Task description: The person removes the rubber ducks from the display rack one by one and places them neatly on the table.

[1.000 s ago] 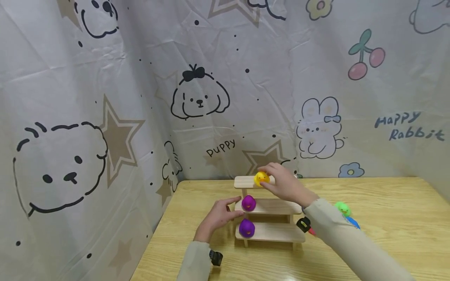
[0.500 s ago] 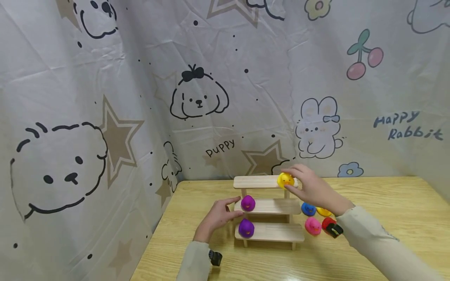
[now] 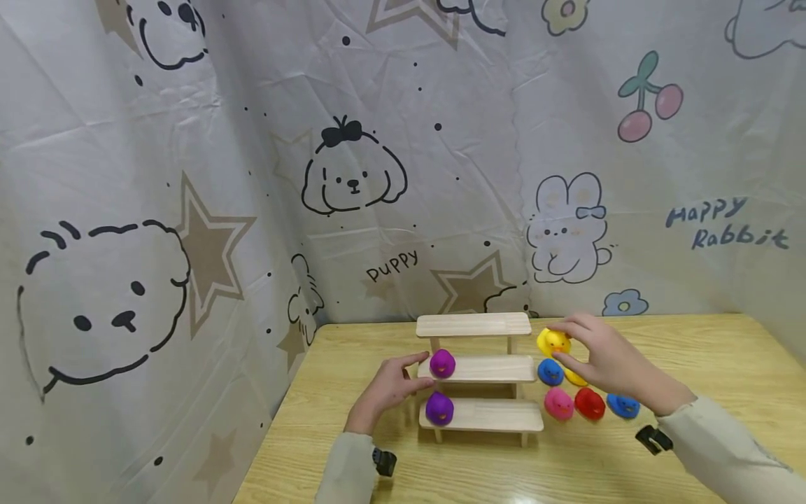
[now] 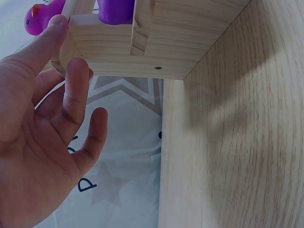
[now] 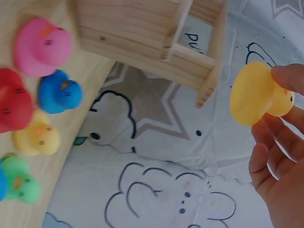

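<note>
The right hand [image 3: 609, 358] pinches a yellow rubber duck [image 3: 554, 341] upright at about two o'clock of the three-tier wooden stand [image 3: 481, 368], at twelve o'clock of a blue duck [image 3: 550, 372]. Its bill points toward six o'clock, at the wearer, its long axis foreshortened; the right wrist view shows its flat base facing nine o'clock. The left hand [image 3: 389, 386] grips the stand's middle shelf at nine o'clock, beside a magenta duck [image 3: 442, 364].

I counted two purple ducks [image 3: 439, 409], two yellow [image 3: 555, 343], two blue [image 3: 550, 372], one pink [image 3: 558, 404], one red [image 3: 590, 404], one green [image 5: 21, 183], one three-tiered stand [image 3: 488, 368].
</note>
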{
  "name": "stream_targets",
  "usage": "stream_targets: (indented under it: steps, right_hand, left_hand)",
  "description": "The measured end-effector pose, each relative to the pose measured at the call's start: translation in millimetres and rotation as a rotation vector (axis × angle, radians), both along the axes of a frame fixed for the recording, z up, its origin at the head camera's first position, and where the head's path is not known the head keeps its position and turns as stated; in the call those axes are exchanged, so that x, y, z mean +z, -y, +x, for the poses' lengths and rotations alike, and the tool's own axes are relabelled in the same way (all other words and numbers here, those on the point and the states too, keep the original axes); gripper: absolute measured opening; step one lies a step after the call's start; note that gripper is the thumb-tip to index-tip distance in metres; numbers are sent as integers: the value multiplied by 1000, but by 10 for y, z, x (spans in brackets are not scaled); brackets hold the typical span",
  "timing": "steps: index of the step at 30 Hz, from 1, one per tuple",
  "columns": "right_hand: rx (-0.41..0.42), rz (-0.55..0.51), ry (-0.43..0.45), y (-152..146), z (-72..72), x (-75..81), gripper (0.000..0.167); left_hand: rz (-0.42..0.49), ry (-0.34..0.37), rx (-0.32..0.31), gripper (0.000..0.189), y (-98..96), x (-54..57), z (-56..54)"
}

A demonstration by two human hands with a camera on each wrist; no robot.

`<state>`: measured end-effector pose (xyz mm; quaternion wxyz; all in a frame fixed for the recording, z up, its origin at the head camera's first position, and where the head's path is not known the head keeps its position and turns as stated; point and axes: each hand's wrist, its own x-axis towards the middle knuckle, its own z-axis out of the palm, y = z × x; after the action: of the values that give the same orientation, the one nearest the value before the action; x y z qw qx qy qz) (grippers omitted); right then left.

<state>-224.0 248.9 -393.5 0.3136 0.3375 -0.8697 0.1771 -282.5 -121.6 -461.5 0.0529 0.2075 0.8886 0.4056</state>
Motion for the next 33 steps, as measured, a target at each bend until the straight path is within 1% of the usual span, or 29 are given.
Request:
stream_targets:
  steps: [4,9,11,17,23,26,29,33]
  right_hand:
    - [-6,15,19,-103,87,-116,47]
    - [-47,31,102,-201,184,-277,46]
    - [-49,42,120,-228,215,-336,46]
    - [-5,52,115,-264,262,-496,47]
    - [-19,64,193,-262,306,-627,42]
    - [-15,79,209,-261,321,-684,39]
    - [9,80,206,-265,324,-738,38]
    - [65,68,212,-276,320,-804,41]
  left_hand:
    - [9,7,-4,59,7,-6,1]
    - [17,5,-10,59,17,-19,-3]
    - [15,-1,-13,59,20,-27,-5]
    - [22,7,-15,59,17,-18,1]
    - [11,-5,-19,60,14,-18,-11]
    - [14,-5,-19,60,15,-20,-14]
    - [16,-6,-18,59,15,-19,-11]
    - [20,-8,-17,58,13,-24,-11]
